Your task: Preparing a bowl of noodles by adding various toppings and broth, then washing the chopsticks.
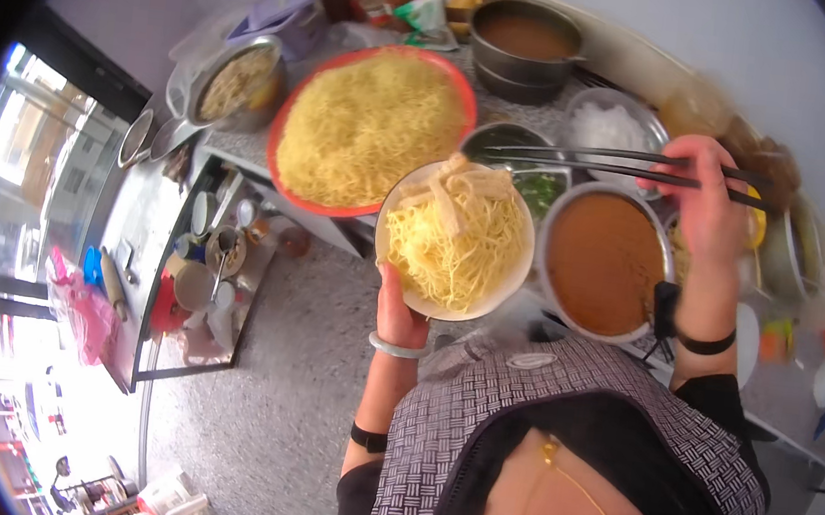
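Note:
My left hand (pixel 400 313) grips the lower rim of a white bowl (pixel 520 284) filled with thin yellow noodles (pixel 450 254). Pale strips of food (pixel 457 194) lie on top of the noodles. In my right hand (pixel 709 194) is a pair of long black chopsticks (pixel 618 162), their tips pointing left above the bowl's upper edge. Just right of the bowl stands a round container of reddish-brown sauce (pixel 600 262). Behind the bowl, chopped greens (pixel 538 191) sit in a container partly covered by it. A red tray (pixel 276 160) heaped with yellow noodles lies at the upper left.
At the back stands a metal pot of brown liquid (pixel 526 36), beside a container of white pieces (pixel 610 131). A metal bowl of mixed food (pixel 238 85) and strainers (pixel 137 138) are left of the tray. A glass-topped table (pixel 129 303) with dishes beneath is farther left.

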`<move>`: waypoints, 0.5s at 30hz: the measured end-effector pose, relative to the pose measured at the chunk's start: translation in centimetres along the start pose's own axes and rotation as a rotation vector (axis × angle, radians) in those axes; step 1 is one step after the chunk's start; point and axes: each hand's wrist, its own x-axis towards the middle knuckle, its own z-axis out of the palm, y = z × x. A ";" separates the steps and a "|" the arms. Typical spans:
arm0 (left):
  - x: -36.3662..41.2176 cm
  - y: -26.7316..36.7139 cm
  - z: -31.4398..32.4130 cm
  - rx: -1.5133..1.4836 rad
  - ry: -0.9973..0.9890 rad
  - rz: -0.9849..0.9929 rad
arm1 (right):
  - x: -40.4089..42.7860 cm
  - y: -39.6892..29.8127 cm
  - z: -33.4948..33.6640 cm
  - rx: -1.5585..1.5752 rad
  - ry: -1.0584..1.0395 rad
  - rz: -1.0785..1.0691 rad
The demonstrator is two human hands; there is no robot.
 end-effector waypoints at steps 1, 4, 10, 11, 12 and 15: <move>0.1 0.8 -0.8 0.001 -0.002 0.025 | 0.5 0.3 1.2 0.021 -0.055 -0.018; 0.1 3.3 -3.3 -0.038 -0.003 0.057 | 0.7 0.8 5.5 -0.176 -0.153 -0.066; 0.5 7.5 -7.1 0.011 0.085 0.137 | 1.2 1.7 10.6 -0.057 -0.262 -0.147; 0.7 8.1 -7.4 0.016 0.085 0.139 | 1.4 1.6 11.4 -0.029 -0.249 -0.171; 0.7 8.6 -7.6 0.013 0.098 0.150 | 1.6 1.7 12.3 -0.003 -0.235 -0.195; 0.9 9.7 -8.7 -0.008 0.115 0.169 | 1.8 2.6 15.1 -0.063 -0.345 -0.201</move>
